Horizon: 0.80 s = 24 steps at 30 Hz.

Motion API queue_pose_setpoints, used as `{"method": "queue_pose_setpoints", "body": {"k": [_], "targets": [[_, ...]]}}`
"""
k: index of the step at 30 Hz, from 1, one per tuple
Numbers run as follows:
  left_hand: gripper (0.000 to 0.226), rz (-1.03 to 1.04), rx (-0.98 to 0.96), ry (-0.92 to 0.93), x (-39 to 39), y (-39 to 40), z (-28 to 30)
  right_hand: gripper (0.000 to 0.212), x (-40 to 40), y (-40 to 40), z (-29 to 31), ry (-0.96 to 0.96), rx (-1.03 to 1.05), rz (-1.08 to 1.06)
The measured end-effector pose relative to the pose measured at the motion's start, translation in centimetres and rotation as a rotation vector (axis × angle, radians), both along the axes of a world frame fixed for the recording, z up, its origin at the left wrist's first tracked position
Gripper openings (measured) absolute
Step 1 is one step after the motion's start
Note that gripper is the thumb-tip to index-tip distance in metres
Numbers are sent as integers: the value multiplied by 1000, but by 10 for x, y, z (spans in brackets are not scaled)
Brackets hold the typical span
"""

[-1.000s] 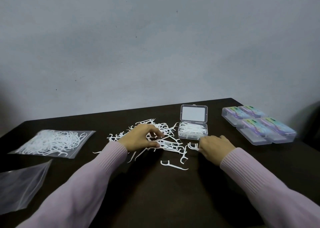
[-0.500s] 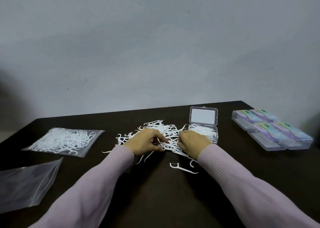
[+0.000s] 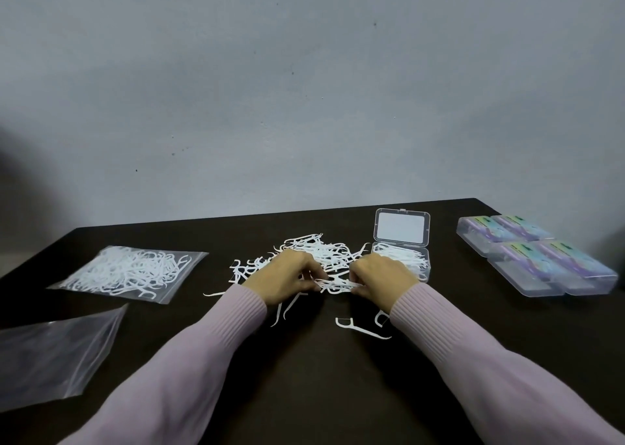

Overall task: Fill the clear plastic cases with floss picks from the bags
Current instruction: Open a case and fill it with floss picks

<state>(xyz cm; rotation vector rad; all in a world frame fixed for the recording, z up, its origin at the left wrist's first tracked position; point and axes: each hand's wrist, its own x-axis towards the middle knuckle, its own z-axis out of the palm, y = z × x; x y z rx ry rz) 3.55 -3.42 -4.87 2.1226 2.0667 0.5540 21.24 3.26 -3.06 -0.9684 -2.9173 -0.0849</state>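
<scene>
Dark table (image 3: 331, 394), grey wall (image 3: 304, 89)

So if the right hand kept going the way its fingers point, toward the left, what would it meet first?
Most likely the left hand: the right hand faces it across a small bundle of floss picks that both pinch. Depth is hard to judge.

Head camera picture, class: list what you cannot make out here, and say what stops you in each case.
- Fingertips of the left hand and right hand: curled under, so the number of floss picks pinched is hidden.
- Open case: the right hand covers its near left corner; pick count too small.
- Four closed cases: labels blurred.
- Empty bag: cut off by the left edge.
</scene>
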Motion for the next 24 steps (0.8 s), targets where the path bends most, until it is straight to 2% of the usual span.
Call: {"method": "queue_pose_setpoints", "body": {"k": [4,9,14,17,20,24], "targets": [[18,-13,56,38,1,-1,-3,17,3,3,-4,26,69,30],[25,15,99,-53,2,-3,-5,9,11,12,-4,84,45,31],[29,14,101,-151,6,-2,-4,14,20,19,0,180,0,16],[31,-1,82,-120,12,0,-2,21,22,23,2,234,-67,-4],[42,-17,18,-93,17,3,-3,32,24,25,5,293,-131,-33],[34,-25,10,-74,22,11,-4,21,29,28,11,370,-160,-66]]}}
